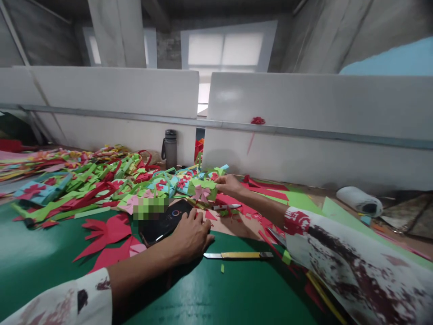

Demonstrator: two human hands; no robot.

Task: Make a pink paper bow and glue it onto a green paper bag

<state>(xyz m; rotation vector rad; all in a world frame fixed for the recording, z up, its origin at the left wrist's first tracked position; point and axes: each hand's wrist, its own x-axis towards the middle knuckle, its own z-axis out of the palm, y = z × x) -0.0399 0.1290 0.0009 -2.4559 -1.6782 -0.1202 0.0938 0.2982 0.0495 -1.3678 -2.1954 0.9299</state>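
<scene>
Green paper piece [204, 184] crosswise, left of nearer right hand [231, 185]; pinch unclear; left hand [193, 232] loosely curled, touching phone [165, 222].

Green mat [209, 295] (yellow cutter [241, 255] atop)

Gray bottle [171, 151] before white panels [135, 92]

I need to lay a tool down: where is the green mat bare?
In front of the yellow cutter, between left sleeve and right sleeve, the green mat looks bare but for one green scrap. Another patch lies left, bordered by the paper pile and red paper cutouts. Crowded: around the phone, left hand and right hand, and beside the right sleeve.
</scene>
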